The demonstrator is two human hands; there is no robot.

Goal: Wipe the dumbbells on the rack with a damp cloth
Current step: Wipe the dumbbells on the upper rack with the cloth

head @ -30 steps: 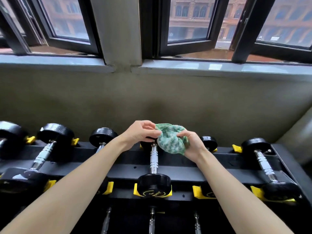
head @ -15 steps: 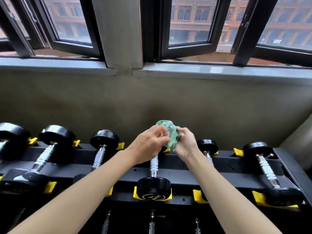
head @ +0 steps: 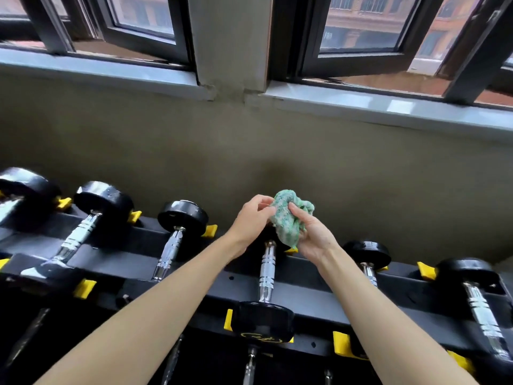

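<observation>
A crumpled green cloth [head: 288,218] is held up between both hands above the far end of the middle dumbbell [head: 267,276]. My left hand [head: 251,220] pinches its left edge and my right hand [head: 312,234] grips it from below and the right. The middle dumbbell has a chrome handle and black heads; its far head is hidden behind my hands. Several more black-headed dumbbells lie on the black rack [head: 305,290], among them one to the left [head: 177,234] and one to the right [head: 366,259].
Yellow cradles [head: 84,287] hold the dumbbells on the rack. A lower tier of dumbbells [head: 249,365] shows under the front rail. A beige wall [head: 361,176] stands close behind the rack, with a grey sill [head: 388,107] and open black-framed windows above.
The cloth has gone from spread between my hands to bunched and lifted higher. My hands came closer together, and the camera view tilted clockwise.
</observation>
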